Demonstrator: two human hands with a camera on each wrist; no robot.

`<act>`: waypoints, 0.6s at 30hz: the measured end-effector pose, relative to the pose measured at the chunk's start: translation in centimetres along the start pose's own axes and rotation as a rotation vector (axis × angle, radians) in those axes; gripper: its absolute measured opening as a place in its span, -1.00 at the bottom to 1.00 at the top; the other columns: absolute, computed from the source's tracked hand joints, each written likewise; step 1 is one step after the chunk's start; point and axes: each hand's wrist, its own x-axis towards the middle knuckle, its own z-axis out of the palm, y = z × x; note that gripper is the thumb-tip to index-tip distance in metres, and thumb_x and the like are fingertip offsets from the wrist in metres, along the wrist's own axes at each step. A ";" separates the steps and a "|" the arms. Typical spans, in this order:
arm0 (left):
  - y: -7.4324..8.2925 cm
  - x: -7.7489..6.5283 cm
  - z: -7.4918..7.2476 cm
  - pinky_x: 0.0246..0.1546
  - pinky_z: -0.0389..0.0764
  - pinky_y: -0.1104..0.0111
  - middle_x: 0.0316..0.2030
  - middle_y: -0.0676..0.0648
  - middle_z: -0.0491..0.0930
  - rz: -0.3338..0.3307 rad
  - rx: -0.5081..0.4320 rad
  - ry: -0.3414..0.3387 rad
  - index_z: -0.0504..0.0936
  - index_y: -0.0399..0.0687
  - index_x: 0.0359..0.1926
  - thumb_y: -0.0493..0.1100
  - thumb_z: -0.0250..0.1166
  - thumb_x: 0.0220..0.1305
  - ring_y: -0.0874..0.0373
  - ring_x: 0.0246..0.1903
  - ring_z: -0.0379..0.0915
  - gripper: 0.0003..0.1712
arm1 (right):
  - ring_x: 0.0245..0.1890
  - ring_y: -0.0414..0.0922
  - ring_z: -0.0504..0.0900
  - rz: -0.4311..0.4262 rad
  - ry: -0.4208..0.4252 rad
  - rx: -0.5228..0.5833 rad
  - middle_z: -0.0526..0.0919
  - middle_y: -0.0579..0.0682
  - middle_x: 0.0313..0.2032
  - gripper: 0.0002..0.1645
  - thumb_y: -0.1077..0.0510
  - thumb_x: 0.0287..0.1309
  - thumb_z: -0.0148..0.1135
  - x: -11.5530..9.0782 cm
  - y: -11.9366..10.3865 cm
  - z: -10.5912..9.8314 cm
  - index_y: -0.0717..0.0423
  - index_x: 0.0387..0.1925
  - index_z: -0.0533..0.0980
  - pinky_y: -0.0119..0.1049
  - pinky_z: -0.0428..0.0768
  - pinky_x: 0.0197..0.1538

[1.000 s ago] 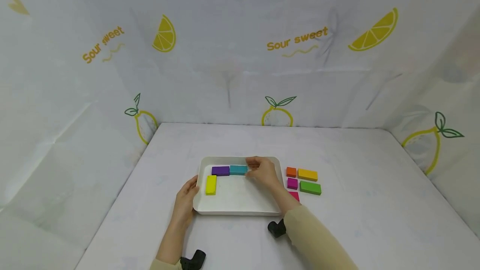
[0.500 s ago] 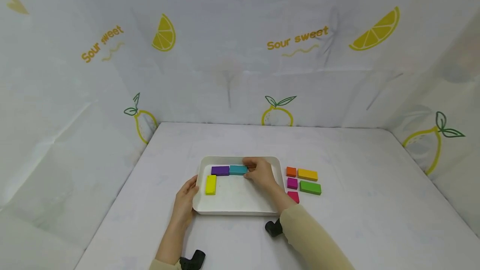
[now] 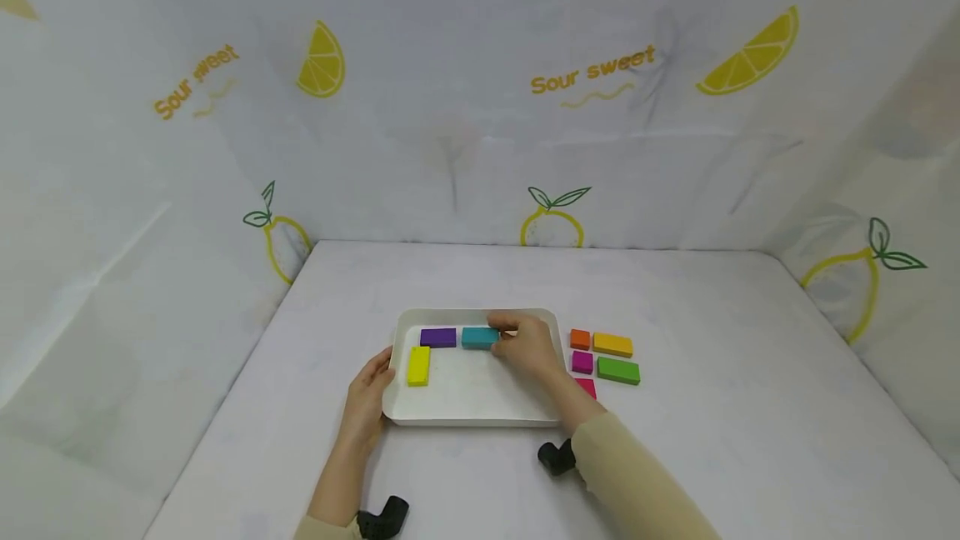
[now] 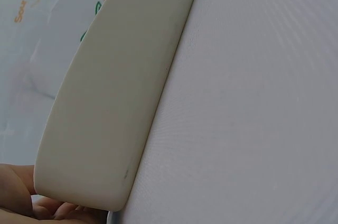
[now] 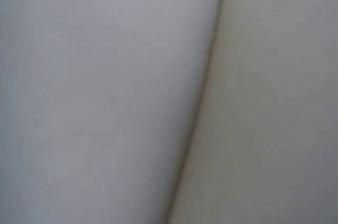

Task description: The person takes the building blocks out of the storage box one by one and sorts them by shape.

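A white tray [image 3: 480, 421] lies on the table with several coloured blocks in it. My left hand [image 3: 366, 398] holds its left edge, thumb at the rim; in the left wrist view the fingers [image 4: 58, 209] bend at the tray's corner. Inside, my right hand [image 3: 527, 348] pinches the right end of a teal block [image 3: 479, 338], partly covering it. Left of the teal block, across a narrow gap, lies a purple block [image 3: 438, 338]. A yellow block [image 3: 418, 367] stands lengthwise just below the purple one. The right wrist view shows only blurred pale surfaces.
Right of the tray lie loose blocks: orange [image 3: 580, 339], amber [image 3: 612, 345], magenta [image 3: 582, 362], green [image 3: 618, 371] and a pinkish-red one [image 3: 587, 387] partly behind the right forearm. A white cloth with lemon prints [image 3: 551, 227] hangs behind the table.
The teal block, which touched the purple block before, has shifted slightly right with my right hand, leaving a small gap. My left hand stays on the tray. The head view has tilted a little.
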 end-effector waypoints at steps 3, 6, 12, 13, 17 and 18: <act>0.1 0.0 0.0 0.40 0.42 0.25 0.51 -0.30 0.12 0.002 -0.006 -0.002 0.14 -0.20 0.50 -0.27 -0.11 0.52 -0.14 0.49 0.11 -0.42 | 0.11 0.00 0.67 0.012 -0.008 0.027 0.74 0.07 0.04 -0.48 0.41 0.00 0.40 -0.5 -0.5 -1.2 0.10 0.07 0.65 -0.20 0.67 0.14; 0.1 0.0 0.1 0.47 0.30 0.09 0.51 -0.30 0.11 0.002 -0.008 -0.004 0.13 -0.21 0.50 -0.27 -0.12 0.52 -0.14 0.50 0.09 -0.42 | 0.15 0.01 0.65 0.027 -0.011 0.055 0.72 0.08 0.08 -0.48 0.40 0.01 0.41 -0.9 -0.7 -2.7 0.11 0.08 0.64 -0.23 0.67 0.13; 0.1 0.1 0.1 0.40 0.42 0.27 0.50 -0.29 0.12 -0.006 -0.010 0.005 0.14 -0.20 0.50 -0.26 -0.12 0.52 -0.13 0.49 0.11 -0.42 | 0.22 0.03 0.61 0.041 0.007 0.082 0.66 0.08 0.17 -0.47 0.38 0.06 0.39 -1.8 -0.1 -6.1 0.11 0.13 0.61 -0.29 0.65 0.13; 0.1 0.1 0.1 0.37 0.45 0.32 0.50 -0.29 0.13 -0.008 -0.011 0.008 0.14 -0.20 0.50 -0.27 -0.12 0.52 -0.13 0.49 0.11 -0.43 | 0.22 0.04 0.61 0.038 0.014 0.081 0.66 0.09 0.17 -0.47 0.37 0.07 0.39 -2.0 0.0 -6.7 0.11 0.14 0.61 -0.29 0.65 0.13; 0.2 0.2 0.1 0.37 0.44 0.33 0.51 -0.29 0.12 -0.017 -0.010 0.009 0.13 -0.21 0.50 -0.27 -0.12 0.52 -0.13 0.49 0.11 -0.42 | 0.23 0.10 0.60 0.038 0.039 0.071 0.62 0.15 0.21 -0.46 0.34 0.12 0.36 -2.9 0.7 -9.4 0.14 0.19 0.56 -0.26 0.67 0.09; 0.2 0.2 0.1 0.40 0.41 0.29 0.51 -0.29 0.11 -0.020 -0.012 0.006 0.13 -0.20 0.50 -0.27 -0.12 0.52 -0.12 0.50 0.10 -0.42 | 0.23 0.12 0.60 0.040 0.048 0.062 0.61 0.16 0.22 -0.45 0.32 0.13 0.36 -3.2 1.0 -10.1 0.14 0.20 0.55 -0.26 0.67 0.08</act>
